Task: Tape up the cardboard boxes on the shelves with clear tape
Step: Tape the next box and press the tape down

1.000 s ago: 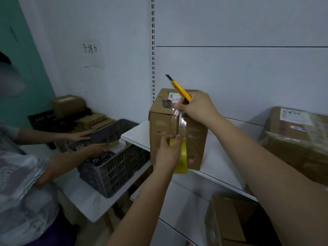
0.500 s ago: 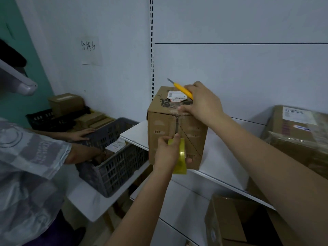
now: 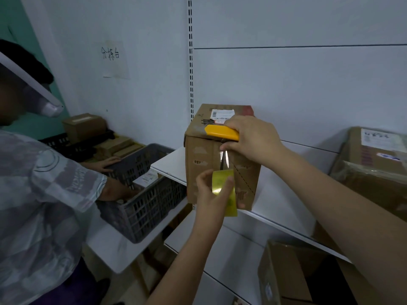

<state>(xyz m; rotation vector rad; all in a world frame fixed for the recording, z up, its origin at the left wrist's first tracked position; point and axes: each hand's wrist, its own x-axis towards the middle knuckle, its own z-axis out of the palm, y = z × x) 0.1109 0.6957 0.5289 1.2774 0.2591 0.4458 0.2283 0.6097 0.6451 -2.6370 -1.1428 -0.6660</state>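
Head view: the cardboard box [image 3: 220, 155] is standing at the centre of the frame on the white shelf [image 3: 277, 201], with a strip of clear tape [image 3: 224, 157] running down its front. My left hand [image 3: 211, 194] is curling its grip around the yellowish tape roll [image 3: 224, 190] low against the box. My right hand [image 3: 251, 139] is gripping a yellow utility knife [image 3: 221, 133] at the box's top edge. At lower left, another person is reaching into a grey crate [image 3: 143, 194].
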